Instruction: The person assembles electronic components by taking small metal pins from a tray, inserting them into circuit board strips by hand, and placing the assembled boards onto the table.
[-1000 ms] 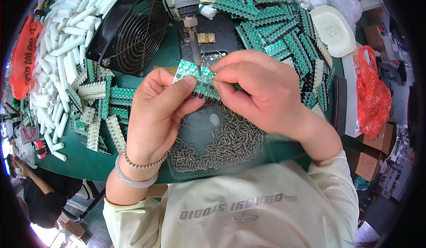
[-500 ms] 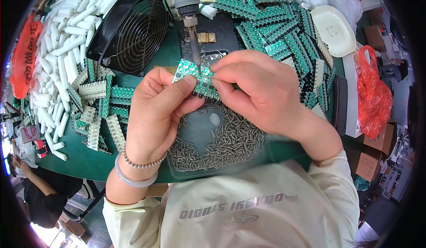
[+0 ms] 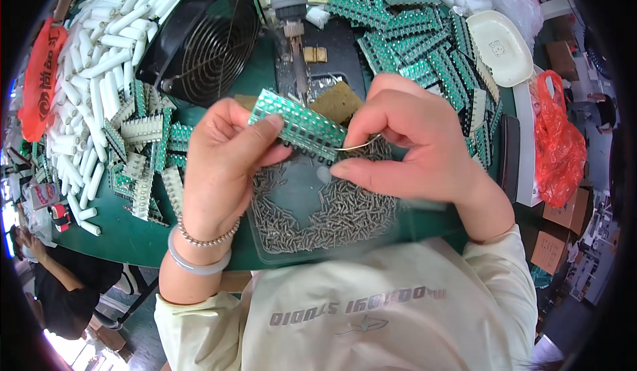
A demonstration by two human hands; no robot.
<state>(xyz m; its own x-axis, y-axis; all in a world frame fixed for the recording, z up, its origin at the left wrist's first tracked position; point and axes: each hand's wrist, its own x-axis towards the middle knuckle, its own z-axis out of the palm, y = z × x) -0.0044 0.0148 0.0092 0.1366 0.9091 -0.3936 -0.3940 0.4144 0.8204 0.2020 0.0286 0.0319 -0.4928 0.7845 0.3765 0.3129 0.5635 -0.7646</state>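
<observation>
Holding a green circuit board strip [image 3: 300, 127] above the work table, the left hand [image 3: 222, 165] grips its left end between thumb and fingers. The strip's long axis runs from the upper left down to the lower right, so its free end points toward the right hand [image 3: 415, 149]. This hand is closed in a pinch on a thin bent wire [image 3: 361, 145], which meets the strip's right end; the right hand is therefore the nearer one to that end. Just below both hands lies a clear tray [image 3: 318, 205] full of small metal pins. On the far side, a soldering iron [image 3: 294, 36] stands between a black fan [image 3: 206, 43] at the left and a heap of similar green boards [image 3: 424, 36] at the right. White tubes [image 3: 93, 72] lie at the far left, on the green table [image 3: 126, 238]
</observation>
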